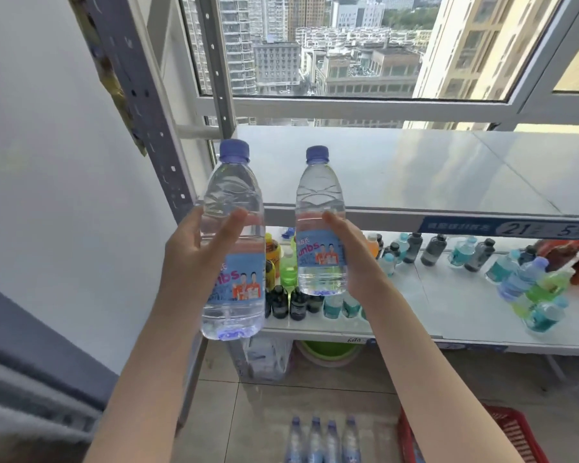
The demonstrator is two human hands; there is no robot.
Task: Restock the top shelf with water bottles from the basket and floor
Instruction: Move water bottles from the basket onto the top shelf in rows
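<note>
The left hand point(191, 262) curls its grip round the left water bottle point(234, 182); the right hand point(351, 262) does likewise with the right water bottle point(320, 192). Both bottles are upright before the top shelf point(415, 168), bases below its front edge. Pushed forward without more lift, they could strike that edge and slip loose.

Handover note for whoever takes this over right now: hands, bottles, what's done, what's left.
Left hand grips one water bottle; right hand grips a second bottle. Both are upright, held in front of the top shelf, not set down.
Done: no bottles show on the top shelf.
Four floor bottles stand below; red basket at lower right, contents mostly hidden.
Left: shelve these two, then the rest.
</note>
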